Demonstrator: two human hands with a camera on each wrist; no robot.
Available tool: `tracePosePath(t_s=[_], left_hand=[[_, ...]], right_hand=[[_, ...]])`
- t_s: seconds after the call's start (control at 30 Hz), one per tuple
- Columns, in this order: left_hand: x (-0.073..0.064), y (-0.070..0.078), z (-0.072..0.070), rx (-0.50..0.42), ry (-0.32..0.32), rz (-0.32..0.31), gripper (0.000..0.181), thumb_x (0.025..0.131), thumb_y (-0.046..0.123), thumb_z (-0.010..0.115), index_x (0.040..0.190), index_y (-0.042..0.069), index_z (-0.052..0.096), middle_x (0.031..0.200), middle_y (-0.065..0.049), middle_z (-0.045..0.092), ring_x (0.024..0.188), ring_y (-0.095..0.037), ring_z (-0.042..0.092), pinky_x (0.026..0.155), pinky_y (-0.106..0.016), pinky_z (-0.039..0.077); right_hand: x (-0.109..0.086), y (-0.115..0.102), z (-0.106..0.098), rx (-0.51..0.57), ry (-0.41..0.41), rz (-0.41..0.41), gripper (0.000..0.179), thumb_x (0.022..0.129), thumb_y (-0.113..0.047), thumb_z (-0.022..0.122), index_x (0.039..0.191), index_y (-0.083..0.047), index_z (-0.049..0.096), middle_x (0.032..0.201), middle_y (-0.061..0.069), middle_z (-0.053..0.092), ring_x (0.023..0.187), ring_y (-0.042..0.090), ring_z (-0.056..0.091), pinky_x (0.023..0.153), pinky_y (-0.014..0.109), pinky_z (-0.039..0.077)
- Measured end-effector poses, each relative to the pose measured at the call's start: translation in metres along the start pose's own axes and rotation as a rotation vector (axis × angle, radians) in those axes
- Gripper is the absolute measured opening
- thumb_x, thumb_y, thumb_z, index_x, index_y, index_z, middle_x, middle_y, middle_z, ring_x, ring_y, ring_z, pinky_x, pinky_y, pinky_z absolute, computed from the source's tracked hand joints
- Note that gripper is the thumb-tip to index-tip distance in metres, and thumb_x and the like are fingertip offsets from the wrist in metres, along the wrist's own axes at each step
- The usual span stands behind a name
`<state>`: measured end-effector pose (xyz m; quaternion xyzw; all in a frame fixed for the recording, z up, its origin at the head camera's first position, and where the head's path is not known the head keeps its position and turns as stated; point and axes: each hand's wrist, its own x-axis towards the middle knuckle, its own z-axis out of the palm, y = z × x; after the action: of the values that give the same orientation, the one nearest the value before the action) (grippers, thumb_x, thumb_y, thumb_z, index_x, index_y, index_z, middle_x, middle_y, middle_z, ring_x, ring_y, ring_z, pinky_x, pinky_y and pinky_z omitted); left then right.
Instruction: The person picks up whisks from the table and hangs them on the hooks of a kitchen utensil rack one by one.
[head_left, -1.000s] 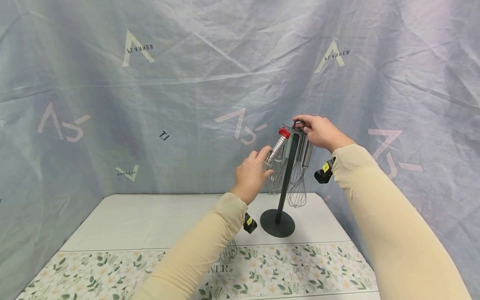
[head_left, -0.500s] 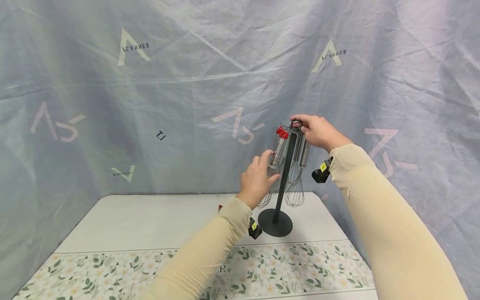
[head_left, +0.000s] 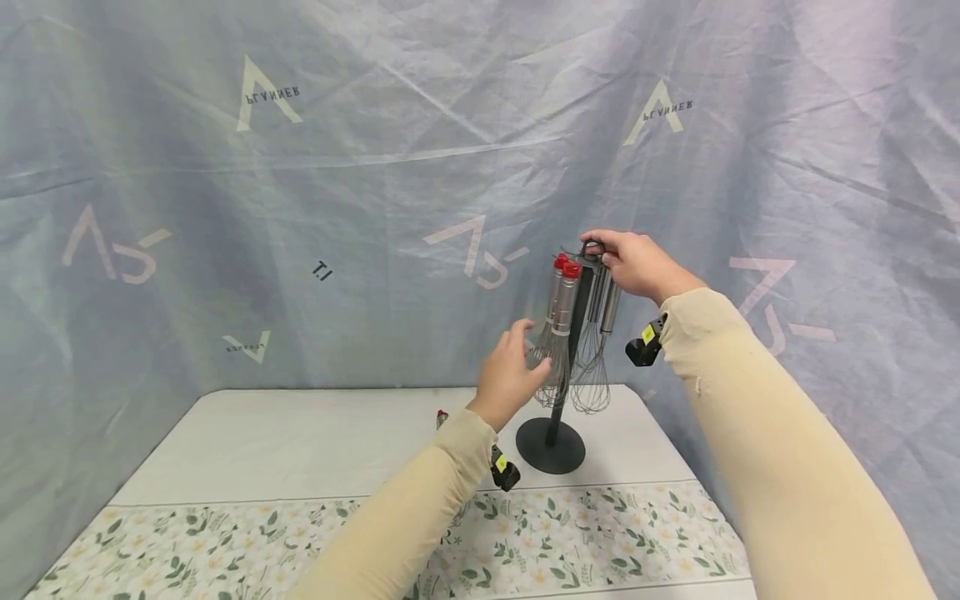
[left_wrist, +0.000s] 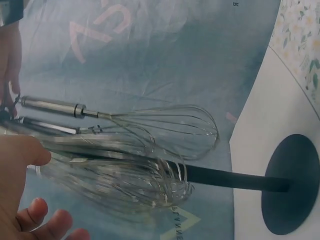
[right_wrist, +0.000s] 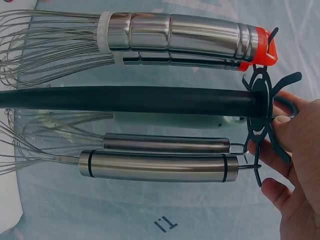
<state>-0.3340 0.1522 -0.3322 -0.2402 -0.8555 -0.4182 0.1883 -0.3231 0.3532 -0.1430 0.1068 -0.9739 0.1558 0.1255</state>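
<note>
A dark utensil stand (head_left: 551, 446) holds several hanging whisks. My right hand (head_left: 633, 262) pinches the loop at its top; in the right wrist view the thumb and fingers (right_wrist: 281, 131) close around that loop beside the hooks. Two whisks with red-tipped steel handles (right_wrist: 185, 32) hang side by side on the near left hooks. Opposite them hang plain steel-handled whisks (right_wrist: 160, 167), and a pale green handle (right_wrist: 170, 120) shows behind the pole. My left hand (head_left: 510, 375) is just left of the red-tipped whisks' wires, fingers apart; the left wrist view shows these wires (left_wrist: 130, 180) blurred.
Another whisk with a red end (head_left: 442, 417) lies on the white table (head_left: 315, 442), mostly hidden behind the left forearm. A floral strip (head_left: 585, 542) crosses the table's front. A grey printed cloth (head_left: 360, 208) hangs behind.
The left hand has let go of a red-tipped whisk's handle and moved down and slightly away. That whisk, tilted before, now hangs straight beside the other. The right hand stays on the loop.
</note>
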Motion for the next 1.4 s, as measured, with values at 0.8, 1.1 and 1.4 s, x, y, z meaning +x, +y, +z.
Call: tracePosePath(t_s=[0.8,1.1,1.4], left_hand=[[-0.065,-0.139,-0.03,-0.225,-0.048,-0.388,0.058,0.096,0.033,0.066,0.148,0.017,0.043,0.097,-0.007,0.061,0.066,-0.02,0.053,0.058,-0.036,0.042],[-0.088,-0.165,-0.011,-0.297,-0.204,-0.624,0.072,0.094,0.035,0.069,0.154,0.016,0.035,0.116,-0.021,0.061,0.07,-0.025,0.056,0.05,-0.037,0.052],[-0.101,-0.171,0.0,-0.314,-0.236,-0.694,0.077,0.093,0.027,0.072,0.155,0.008,0.031,0.124,-0.023,0.056,0.081,-0.03,0.062,0.056,-0.041,0.054]], right_hand=[[-0.001,-0.002,-0.014,-0.166,-0.052,-0.064,0.049,0.107,-0.007,0.045,0.156,-0.008,0.039,0.137,0.027,0.057,0.099,0.035,0.054,0.084,0.048,0.041],[0.0,-0.007,-0.015,-0.176,-0.061,-0.049,0.05,0.107,-0.008,0.045,0.156,-0.01,0.039,0.139,0.026,0.056,0.1,0.034,0.056,0.084,0.048,0.042],[0.004,-0.008,-0.013,-0.205,-0.063,-0.06,0.048,0.107,-0.009,0.044,0.156,-0.008,0.039,0.14,0.026,0.056,0.097,0.034,0.055,0.082,0.047,0.042]])
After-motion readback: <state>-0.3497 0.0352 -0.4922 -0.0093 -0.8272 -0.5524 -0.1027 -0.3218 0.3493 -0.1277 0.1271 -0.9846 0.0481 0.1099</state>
